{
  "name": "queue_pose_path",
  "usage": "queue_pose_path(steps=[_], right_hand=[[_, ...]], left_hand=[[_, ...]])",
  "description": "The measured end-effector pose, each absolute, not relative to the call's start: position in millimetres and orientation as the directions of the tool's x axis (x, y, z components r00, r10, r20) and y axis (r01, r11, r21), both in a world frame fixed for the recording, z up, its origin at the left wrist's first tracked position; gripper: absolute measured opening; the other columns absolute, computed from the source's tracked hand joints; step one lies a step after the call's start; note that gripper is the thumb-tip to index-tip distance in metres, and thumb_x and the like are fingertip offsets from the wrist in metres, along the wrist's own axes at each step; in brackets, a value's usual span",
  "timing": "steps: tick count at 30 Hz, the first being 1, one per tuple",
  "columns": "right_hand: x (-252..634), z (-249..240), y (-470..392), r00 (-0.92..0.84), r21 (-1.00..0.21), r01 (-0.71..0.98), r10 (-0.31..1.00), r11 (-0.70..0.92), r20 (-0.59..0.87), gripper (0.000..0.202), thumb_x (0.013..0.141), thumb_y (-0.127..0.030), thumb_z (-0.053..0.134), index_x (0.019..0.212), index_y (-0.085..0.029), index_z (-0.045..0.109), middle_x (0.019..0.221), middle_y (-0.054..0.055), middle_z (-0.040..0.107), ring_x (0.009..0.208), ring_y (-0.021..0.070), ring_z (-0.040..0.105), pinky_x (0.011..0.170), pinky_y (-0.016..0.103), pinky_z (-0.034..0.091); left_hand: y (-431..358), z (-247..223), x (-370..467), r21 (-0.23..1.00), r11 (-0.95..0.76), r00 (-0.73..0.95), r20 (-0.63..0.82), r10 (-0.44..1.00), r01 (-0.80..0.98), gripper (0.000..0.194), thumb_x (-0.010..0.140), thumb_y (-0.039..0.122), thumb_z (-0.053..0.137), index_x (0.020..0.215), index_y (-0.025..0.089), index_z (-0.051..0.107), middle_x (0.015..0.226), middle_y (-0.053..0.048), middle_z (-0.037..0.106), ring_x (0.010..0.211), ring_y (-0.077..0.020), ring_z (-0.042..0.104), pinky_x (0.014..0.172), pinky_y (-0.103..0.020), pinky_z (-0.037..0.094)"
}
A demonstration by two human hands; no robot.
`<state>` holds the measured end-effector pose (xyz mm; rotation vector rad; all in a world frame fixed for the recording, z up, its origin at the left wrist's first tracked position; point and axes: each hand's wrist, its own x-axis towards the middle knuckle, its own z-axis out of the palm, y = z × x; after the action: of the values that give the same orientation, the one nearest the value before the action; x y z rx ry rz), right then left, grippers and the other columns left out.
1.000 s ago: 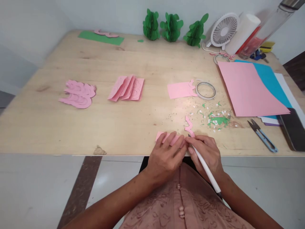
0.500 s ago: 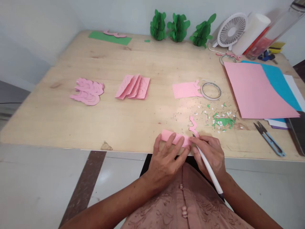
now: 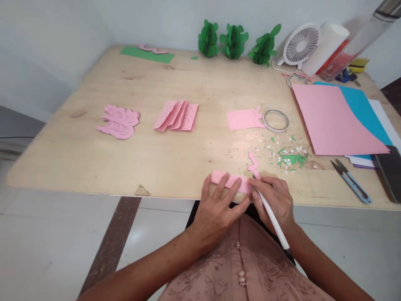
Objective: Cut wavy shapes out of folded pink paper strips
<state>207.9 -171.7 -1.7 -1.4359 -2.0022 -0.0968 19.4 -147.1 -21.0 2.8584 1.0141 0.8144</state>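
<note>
At the lower centre of the frame, our left hand point(image 3: 216, 209) presses a folded pink strip point(image 3: 230, 180) flat on the bench point(image 3: 94, 167), its fingers spread wide across it; our right hand point(image 3: 277, 202) has its fingers closed round a white pen-like tool point(image 3: 273, 219), its dark tip by the strip's right end. Just above that tip lies a wavy pink cutout point(image 3: 253, 164), and snips point(image 3: 351, 181) sit at the lower right

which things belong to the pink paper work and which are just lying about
Likely part of it:
pink strip under the left hand
white-handled tool in the right hand
curvy pink cutout
folded pink papers

Probably just lying about:
fan
black slab
</note>
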Motion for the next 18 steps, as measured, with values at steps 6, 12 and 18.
queue_pose_path(steps=[6, 12, 18], right_hand=[[208.1, -2.1, -172.1, -0.168, -0.319, 0.863, 0.819, 0.391, 0.549, 0.034, 0.085, -0.012, 0.058, 0.118, -0.02, 0.062, 0.095, 0.008, 0.074, 0.088, 0.0242, 0.065, 0.081, 0.041, 0.05], [208.2, -0.5, -173.8, -0.153, -0.353, 0.847, 0.818, 0.398, 0.554, 0.036, 0.083, -0.01, 0.058, 0.118, -0.019, 0.063, 0.093, 0.008, 0.074, 0.09, 0.0254, 0.066, 0.08, 0.042, 0.05], [208.3, 2.2, -176.6, -0.198, -0.355, 0.823, 0.809, 0.443, 0.553, 0.036, 0.083, -0.01, 0.057, 0.116, -0.022, 0.064, 0.092, 0.006, 0.075, 0.091, 0.0248, 0.068, 0.083, 0.043, 0.048]], left_hand=[[-150.7, -24.7, 20.3, 0.151, -0.782, 0.645, 0.483, 0.592, 0.605, 0.029, 0.089, 0.026, 0.059, 0.117, 0.032, 0.063, 0.136, -0.006, 0.057, 0.129, -0.031, 0.047, 0.112, -0.063, 0.016], [-152.7, -29.4, 21.6, 0.137, -0.779, 0.632, 0.507, 0.586, 0.612, 0.032, 0.09, 0.025, 0.056, 0.121, 0.032, 0.061, 0.138, -0.005, 0.056, 0.132, -0.0312, 0.044, 0.113, -0.061, 0.014], [-152.0, -30.3, 23.2, 0.122, -0.771, 0.624, 0.515, 0.588, 0.625, 0.031, 0.088, 0.029, 0.061, 0.118, 0.033, 0.063, 0.138, -0.005, 0.056, 0.134, -0.0308, 0.043, 0.114, -0.06, 0.014]])
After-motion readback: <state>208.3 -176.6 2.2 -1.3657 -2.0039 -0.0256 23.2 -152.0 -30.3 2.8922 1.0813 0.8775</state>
